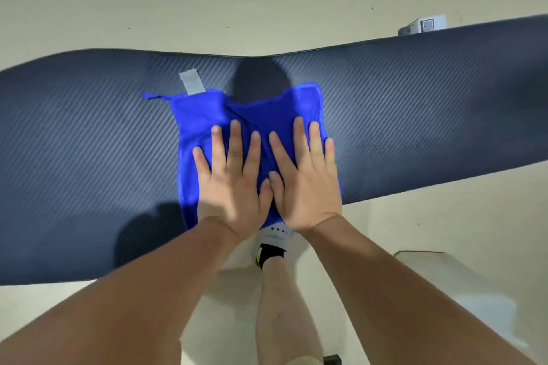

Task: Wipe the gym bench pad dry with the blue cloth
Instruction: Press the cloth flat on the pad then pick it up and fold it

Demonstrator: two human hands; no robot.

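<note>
A long dark bench pad [89, 157] with a ribbed weave runs across the view from left to right. A blue cloth [201, 118] lies spread flat on its middle, with a grey label sticking out at its far left corner. My left hand [229, 178] presses flat on the cloth's left half, fingers spread. My right hand [305, 178] presses flat on the right half, thumb touching the left thumb. Neither hand grips the cloth. The cloth's near edge is hidden under my wrists.
Pale floor [267, 3] lies beyond and in front of the pad. A small white box [422, 26] sits on the floor past the pad's far right edge. My leg and shoe [274, 246] stand just under the pad's near edge.
</note>
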